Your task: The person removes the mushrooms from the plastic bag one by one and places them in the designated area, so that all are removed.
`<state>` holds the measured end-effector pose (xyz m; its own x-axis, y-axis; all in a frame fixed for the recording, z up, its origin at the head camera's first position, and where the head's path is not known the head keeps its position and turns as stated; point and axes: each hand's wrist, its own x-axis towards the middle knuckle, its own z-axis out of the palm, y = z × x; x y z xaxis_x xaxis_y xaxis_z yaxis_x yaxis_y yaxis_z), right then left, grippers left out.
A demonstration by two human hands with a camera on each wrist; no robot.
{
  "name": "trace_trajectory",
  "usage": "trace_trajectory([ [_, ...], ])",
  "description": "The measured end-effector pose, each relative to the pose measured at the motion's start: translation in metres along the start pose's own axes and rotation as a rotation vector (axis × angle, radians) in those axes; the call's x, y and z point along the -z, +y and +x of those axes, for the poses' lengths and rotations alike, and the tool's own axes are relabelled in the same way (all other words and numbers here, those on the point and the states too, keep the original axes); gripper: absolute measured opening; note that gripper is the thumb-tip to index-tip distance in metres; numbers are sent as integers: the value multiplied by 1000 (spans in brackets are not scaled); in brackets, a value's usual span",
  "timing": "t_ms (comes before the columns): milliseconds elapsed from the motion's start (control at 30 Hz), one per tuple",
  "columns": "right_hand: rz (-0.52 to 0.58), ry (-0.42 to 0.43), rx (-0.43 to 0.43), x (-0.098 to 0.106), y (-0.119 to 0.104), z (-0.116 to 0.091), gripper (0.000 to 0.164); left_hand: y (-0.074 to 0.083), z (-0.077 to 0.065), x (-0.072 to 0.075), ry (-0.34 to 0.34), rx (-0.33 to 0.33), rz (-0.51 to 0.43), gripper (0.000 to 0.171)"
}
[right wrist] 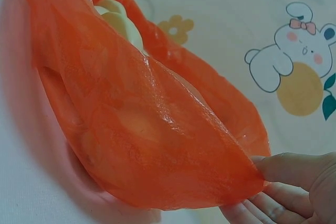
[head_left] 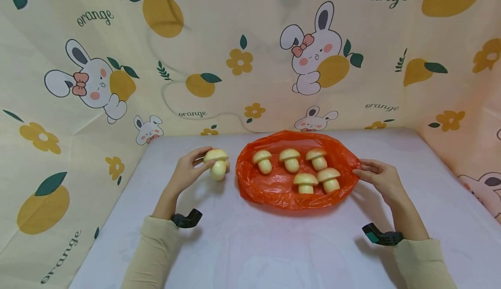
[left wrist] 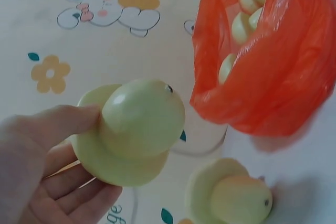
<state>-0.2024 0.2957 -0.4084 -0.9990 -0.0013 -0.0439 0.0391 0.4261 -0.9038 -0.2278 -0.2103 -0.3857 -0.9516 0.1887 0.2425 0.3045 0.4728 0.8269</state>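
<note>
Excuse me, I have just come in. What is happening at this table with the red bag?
A person's left hand holds a pale mushroom-shaped piece outside the bag, to its left. The right hand pinches the right edge of the red plastic bag, which sits open on the white table. Five similar pieces show inside the bag. The left wrist view shows another piece close to the held one, also outside the bag.
</note>
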Motion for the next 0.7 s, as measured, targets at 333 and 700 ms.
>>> trace_trajectory([
  [333,-4,-10,-1,0,1,1,62,-8,-3,14,26,31,-16,47],
  [700,1,-13,-6,0,2,1,62,-16,-4,26,65,55,10,48],
])
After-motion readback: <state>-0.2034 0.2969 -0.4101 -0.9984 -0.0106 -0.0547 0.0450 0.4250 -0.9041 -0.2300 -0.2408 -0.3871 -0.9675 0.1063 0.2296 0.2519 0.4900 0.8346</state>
